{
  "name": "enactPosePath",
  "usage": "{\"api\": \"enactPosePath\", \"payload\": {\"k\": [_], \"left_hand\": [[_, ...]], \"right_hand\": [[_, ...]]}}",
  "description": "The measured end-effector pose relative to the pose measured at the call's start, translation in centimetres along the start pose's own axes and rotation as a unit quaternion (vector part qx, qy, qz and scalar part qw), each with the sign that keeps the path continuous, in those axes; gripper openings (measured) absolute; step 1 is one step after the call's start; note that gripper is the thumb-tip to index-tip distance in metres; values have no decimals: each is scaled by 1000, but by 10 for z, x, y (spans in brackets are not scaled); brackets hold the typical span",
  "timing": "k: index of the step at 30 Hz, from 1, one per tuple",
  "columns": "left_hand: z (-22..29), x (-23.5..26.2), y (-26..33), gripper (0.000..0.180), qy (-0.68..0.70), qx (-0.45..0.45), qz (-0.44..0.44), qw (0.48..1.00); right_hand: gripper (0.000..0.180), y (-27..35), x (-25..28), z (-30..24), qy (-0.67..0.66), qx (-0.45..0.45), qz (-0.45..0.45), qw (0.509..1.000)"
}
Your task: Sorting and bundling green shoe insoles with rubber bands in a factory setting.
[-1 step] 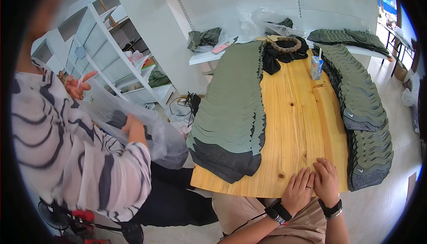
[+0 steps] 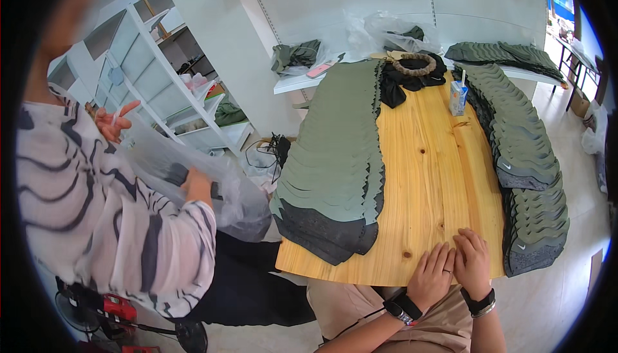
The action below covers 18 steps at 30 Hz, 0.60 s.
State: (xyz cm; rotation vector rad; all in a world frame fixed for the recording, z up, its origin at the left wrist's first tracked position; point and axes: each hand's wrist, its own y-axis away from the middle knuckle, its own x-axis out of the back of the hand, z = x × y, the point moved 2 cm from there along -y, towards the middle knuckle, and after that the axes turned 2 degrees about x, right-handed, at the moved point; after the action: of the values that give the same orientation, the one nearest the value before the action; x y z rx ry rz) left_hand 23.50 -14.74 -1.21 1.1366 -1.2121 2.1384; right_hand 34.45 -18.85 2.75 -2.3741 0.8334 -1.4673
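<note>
My left hand [image 2: 432, 272] lies on the near edge of the wooden table [image 2: 431, 185], fingers stretched out and holding nothing. Beside it, my right hand [image 2: 474, 261] also rests with its fingers extended on the wood; the two hands touch along their inner sides. To the left, a long overlapping row of green fabric pieces [image 2: 331, 140] with dark grey ends covers the table. Closer to my right hand, along the right edge, runs another row of green-and-black pieces [image 2: 524, 140], whose lower part hangs past the edge.
A person in a patterned top [image 2: 109, 205] stands at left, one hand in a clear plastic bag [image 2: 241, 208] with dark pieces. On the table's far part are a drink carton [image 2: 458, 98] and black cloth [image 2: 393, 89] with a fuzzy band [image 2: 415, 66]. A shelf [image 2: 293, 84] holds more green pieces.
The person at left has shifted slightly, and their hand in the plastic bag has moved a little. My hands stay where they were.
</note>
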Motion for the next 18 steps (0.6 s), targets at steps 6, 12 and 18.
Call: {"api": "enactPosePath", "payload": {"k": [6, 12, 18], "left_hand": [[0, 3, -1, 44, 4, -1, -4, 1000], [0, 3, -1, 41, 5, 1, -4, 1000], [0, 2, 0, 41, 2, -1, 0, 1000]], "right_hand": [[22, 0, 1, 0, 1, -2, -2, 1000], [22, 0, 2, -3, -1, -2, -8, 1000], [23, 1, 2, -2, -4, -5, -5, 1000]]}}
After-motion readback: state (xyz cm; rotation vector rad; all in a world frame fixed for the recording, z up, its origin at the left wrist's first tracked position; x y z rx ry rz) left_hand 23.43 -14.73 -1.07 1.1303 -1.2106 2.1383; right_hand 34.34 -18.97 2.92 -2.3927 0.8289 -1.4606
